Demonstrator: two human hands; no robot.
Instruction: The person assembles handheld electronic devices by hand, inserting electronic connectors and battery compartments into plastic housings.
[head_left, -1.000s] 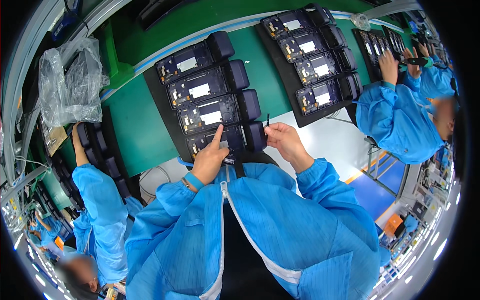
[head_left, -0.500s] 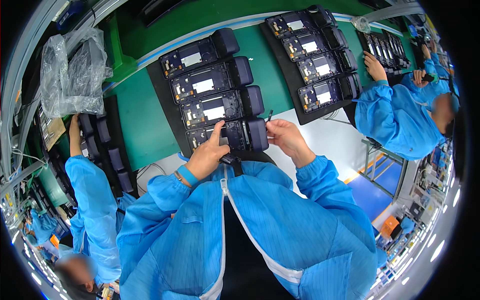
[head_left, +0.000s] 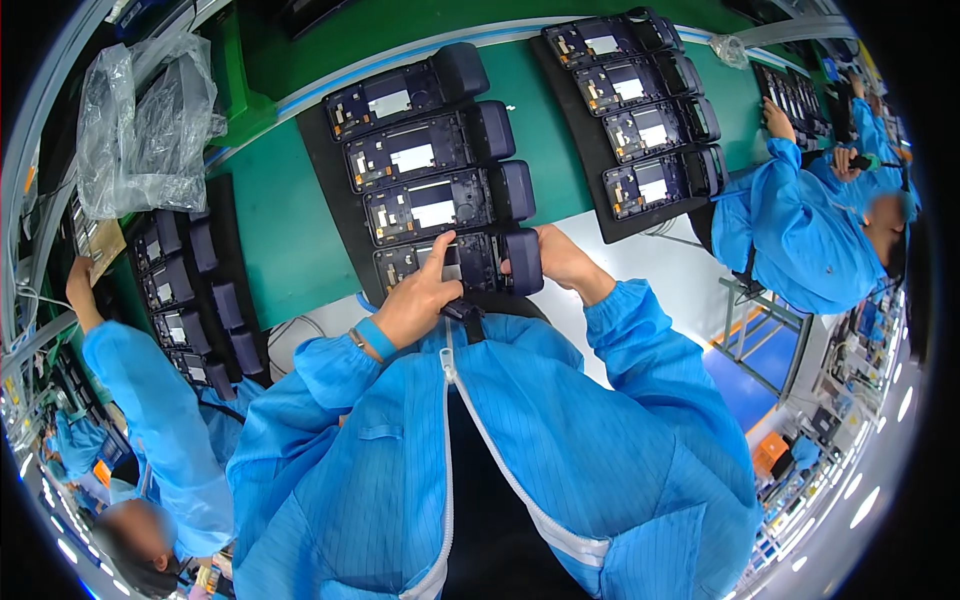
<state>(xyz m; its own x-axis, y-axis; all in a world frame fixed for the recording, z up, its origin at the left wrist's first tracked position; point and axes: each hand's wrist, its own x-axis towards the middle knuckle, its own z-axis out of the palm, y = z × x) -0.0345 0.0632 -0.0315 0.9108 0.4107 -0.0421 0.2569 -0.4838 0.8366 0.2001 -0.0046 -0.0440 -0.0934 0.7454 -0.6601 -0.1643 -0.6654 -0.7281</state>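
Observation:
Several dark, open-faced device housings lie in a column on a black mat (head_left: 322,165). The nearest housing (head_left: 482,262), with small boards and a pale panel inside, is between my hands. My left hand (head_left: 418,300) spans its left part, index finger stretched to the far edge and thumb near the close edge. At its thick, raised right end, my right hand (head_left: 570,262) wraps round the outer side, and a fingertip shows at the inner side. Most of the right fingers are hidden, along with whatever small piece may be in them.
A second column of housings (head_left: 640,130) lies right on the green bench (head_left: 290,230). Clear plastic wrapping (head_left: 150,130) hangs at the upper left. One co-worker (head_left: 160,430) reaches in at left beside more housings; another (head_left: 800,230) works at right.
My right hand has moved in from beside the housing to its raised end; the small black piece in its fingers has gone from sight. The left co-worker's arm has shifted left.

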